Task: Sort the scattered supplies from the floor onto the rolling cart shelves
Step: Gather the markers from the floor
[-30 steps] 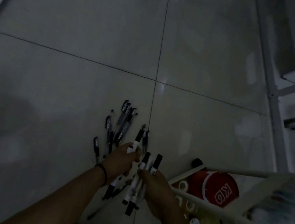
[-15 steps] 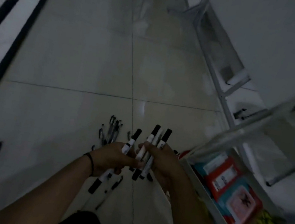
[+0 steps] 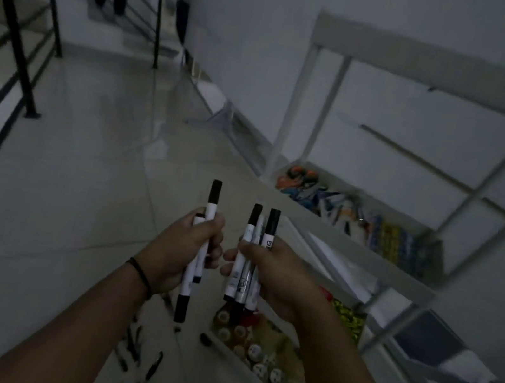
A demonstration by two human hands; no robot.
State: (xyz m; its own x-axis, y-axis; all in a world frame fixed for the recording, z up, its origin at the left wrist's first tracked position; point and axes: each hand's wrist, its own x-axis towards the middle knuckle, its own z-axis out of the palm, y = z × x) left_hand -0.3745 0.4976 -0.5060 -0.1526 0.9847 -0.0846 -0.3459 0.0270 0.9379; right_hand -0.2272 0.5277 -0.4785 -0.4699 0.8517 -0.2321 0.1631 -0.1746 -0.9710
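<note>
Head view: left hand [image 3: 188, 247] and right hand [image 3: 277, 275] each grip upright markers [image 3: 248, 257].

Glossy tiled floor [image 3: 76, 195], smooth plastic markers [image 3: 244, 270].

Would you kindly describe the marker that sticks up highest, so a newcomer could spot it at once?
Start at the white rolling cart on the right, then look left to the two hands raised beside it. The left hand grips two markers; the tallest marker is the one whose black cap rises above all the markers in the right hand.
</note>
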